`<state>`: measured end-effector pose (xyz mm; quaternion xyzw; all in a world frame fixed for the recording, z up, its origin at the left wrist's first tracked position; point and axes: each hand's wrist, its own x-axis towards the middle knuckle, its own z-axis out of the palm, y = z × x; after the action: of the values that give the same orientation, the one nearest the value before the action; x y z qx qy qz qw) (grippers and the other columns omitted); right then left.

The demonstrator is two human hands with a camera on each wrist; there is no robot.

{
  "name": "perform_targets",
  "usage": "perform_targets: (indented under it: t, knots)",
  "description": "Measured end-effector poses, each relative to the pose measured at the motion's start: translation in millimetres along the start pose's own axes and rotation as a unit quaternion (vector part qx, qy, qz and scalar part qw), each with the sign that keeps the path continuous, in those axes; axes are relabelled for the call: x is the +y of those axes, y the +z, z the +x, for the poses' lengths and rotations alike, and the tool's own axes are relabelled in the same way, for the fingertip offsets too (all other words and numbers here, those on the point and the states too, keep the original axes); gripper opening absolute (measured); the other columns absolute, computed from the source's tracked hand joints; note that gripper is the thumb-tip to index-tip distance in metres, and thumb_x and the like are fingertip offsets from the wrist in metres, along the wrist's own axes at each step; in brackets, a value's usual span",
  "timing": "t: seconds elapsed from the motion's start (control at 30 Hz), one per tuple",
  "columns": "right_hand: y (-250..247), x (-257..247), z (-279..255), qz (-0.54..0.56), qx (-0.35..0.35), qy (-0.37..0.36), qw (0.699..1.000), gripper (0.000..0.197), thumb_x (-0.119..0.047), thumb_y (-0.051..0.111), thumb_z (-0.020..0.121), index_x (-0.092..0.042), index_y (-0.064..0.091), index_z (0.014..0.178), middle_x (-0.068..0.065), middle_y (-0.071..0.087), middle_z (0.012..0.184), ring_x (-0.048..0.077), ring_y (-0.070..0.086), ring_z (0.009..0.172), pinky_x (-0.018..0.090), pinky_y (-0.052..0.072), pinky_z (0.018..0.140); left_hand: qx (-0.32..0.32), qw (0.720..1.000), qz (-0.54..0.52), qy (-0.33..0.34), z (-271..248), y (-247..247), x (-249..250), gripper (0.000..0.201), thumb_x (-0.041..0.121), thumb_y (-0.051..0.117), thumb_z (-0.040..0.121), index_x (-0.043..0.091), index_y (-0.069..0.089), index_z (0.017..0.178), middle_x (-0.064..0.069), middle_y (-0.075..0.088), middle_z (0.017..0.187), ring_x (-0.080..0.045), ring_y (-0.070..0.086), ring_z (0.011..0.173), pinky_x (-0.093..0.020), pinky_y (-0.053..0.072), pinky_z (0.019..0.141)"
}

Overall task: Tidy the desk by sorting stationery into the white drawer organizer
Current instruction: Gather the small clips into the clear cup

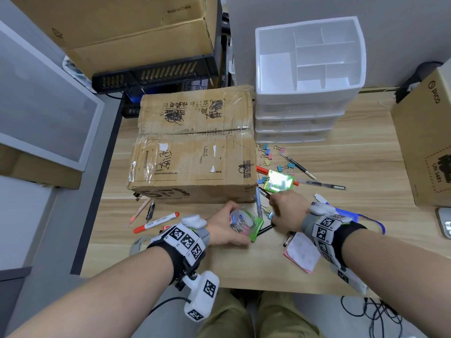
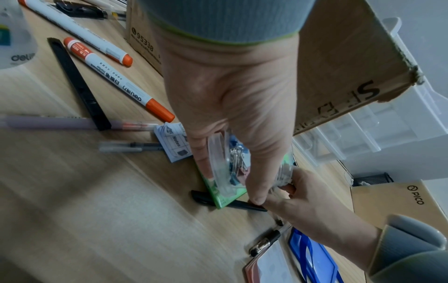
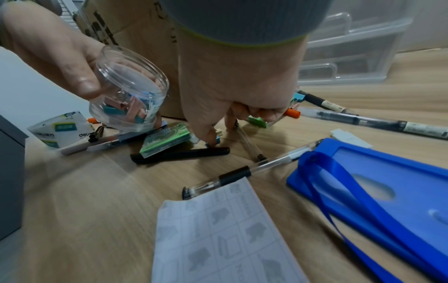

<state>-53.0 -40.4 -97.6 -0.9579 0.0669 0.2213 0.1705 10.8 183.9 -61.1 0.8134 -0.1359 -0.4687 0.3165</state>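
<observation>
- Left hand point(image 1: 225, 226) grips clear jar point(image 3: 128, 95) of binder clips, tilted, just before cardboard box point(image 1: 195, 147).
- Right hand point(image 1: 286, 211) beside jar, fingers curled, pinching a clip point(image 3: 217, 135) on tabletop point(image 1: 353, 152).
- White organizer point(image 1: 310, 76) right of box.

Both wrists wear black straps point(image 1: 178, 252) carrying white square-coded marker blocks point(image 1: 325, 226), over grey green-edged cuffs point(image 2: 225, 21); olive trousers point(image 1: 227, 318) below.
</observation>
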Motion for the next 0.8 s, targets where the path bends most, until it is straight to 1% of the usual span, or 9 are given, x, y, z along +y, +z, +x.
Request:
perform_targets:
  t: [0.1,0.17,0.23,0.3,0.4,0.5,0.6,0.7,0.8]
  knots:
    - [-2,-3,0,-0.007,0.002,-0.022,1.0,0.038,-0.046,0.068,0.071,-0.025,0.056,0.1,-0.005,0.06,0.089,0.019,0.054,0.087,0.035,0.053,0.075,0.0,1.0,0.0,0.002,-1,0,2,0.083,0.024,0.094,0.059,0.022,0.043,0.125,0.0,0.066,0.11,-0.013,0.065,0.095,-0.018,0.053,0.079]
    - [-2,-8,2,-0.026,0.004,-0.028,0.999,0.039,-0.049,0.071,0.075,-0.024,0.057,0.1,-0.003,0.061,0.092,0.02,0.054,0.089,0.035,0.052,0.076,0.002,1.0,0.0,0.004,-1,0,2,0.083,0.024,0.094,0.058,0.022,0.044,0.124,0.0,0.066,0.11,-0.014,0.066,0.096,-0.02,0.055,0.081]
    - [0,-12,4,-0.047,0.011,-0.026,0.999,0.035,-0.044,0.071,0.081,-0.021,0.059,0.105,-0.002,0.063,0.098,0.021,0.055,0.094,0.034,0.051,0.079,0.007,1.0,-0.003,0.007,0,1,1,0.083,0.025,0.095,0.057,0.022,0.045,0.123,-0.002,0.068,0.11,-0.015,0.067,0.096,-0.026,0.057,0.085]
    - [1,-16,4,-0.056,0.014,-0.016,0.998,0.029,-0.038,0.068,0.085,-0.019,0.062,0.105,0.0,0.064,0.1,0.021,0.056,0.096,0.032,0.052,0.08,0.007,1.0,-0.008,0.008,0,2,0,0.084,0.025,0.095,0.055,0.022,0.045,0.122,-0.002,0.068,0.109,-0.018,0.068,0.099,-0.032,0.057,0.088]
    - [2,-18,3,-0.057,0.01,0.004,0.998,0.02,-0.036,0.066,0.088,-0.018,0.064,0.099,0.001,0.064,0.097,0.02,0.057,0.091,0.03,0.052,0.077,0.007,1.0,-0.008,0.008,1,2,0,0.086,0.027,0.095,0.054,0.023,0.044,0.123,-0.001,0.068,0.108,-0.019,0.068,0.1,-0.033,0.057,0.088]
    - [2,-20,0,-0.064,0.016,0.016,0.998,0.016,-0.033,0.063,0.091,-0.018,0.065,0.095,0.002,0.064,0.094,0.02,0.059,0.087,0.031,0.054,0.076,0.003,1.0,-0.006,0.008,0,1,0,0.089,0.032,0.095,0.051,0.024,0.044,0.123,0.0,0.068,0.108,-0.018,0.068,0.1,-0.035,0.057,0.089]
    - [4,-18,0,-0.062,0.014,0.01,0.998,0.017,-0.033,0.06,0.092,-0.017,0.065,0.094,0.002,0.064,0.093,0.02,0.059,0.085,0.03,0.052,0.073,0.0,1.0,-0.002,0.007,-1,0,0,0.088,0.031,0.095,0.052,0.024,0.044,0.123,0.001,0.067,0.109,-0.017,0.068,0.1,-0.035,0.057,0.089]
    - [5,-13,1,-0.044,0.027,-0.006,0.999,0.019,-0.032,0.055,0.094,-0.016,0.065,0.095,0.003,0.065,0.093,0.021,0.059,0.084,0.028,0.046,0.067,0.002,1.0,0.006,0.009,-2,1,2,0.084,0.028,0.095,0.056,0.023,0.043,0.122,0.0,0.067,0.11,-0.017,0.067,0.101,-0.03,0.057,0.087]
    - [4,-7,1,-0.038,0.023,-0.012,0.999,0.022,-0.032,0.052,0.094,-0.015,0.066,0.095,0.004,0.066,0.093,0.023,0.06,0.086,0.031,0.05,0.069,-0.001,1.0,0.001,0.011,-3,1,5,0.085,0.026,0.094,0.057,0.022,0.043,0.125,0.0,0.067,0.111,-0.017,0.067,0.101,-0.027,0.057,0.086]
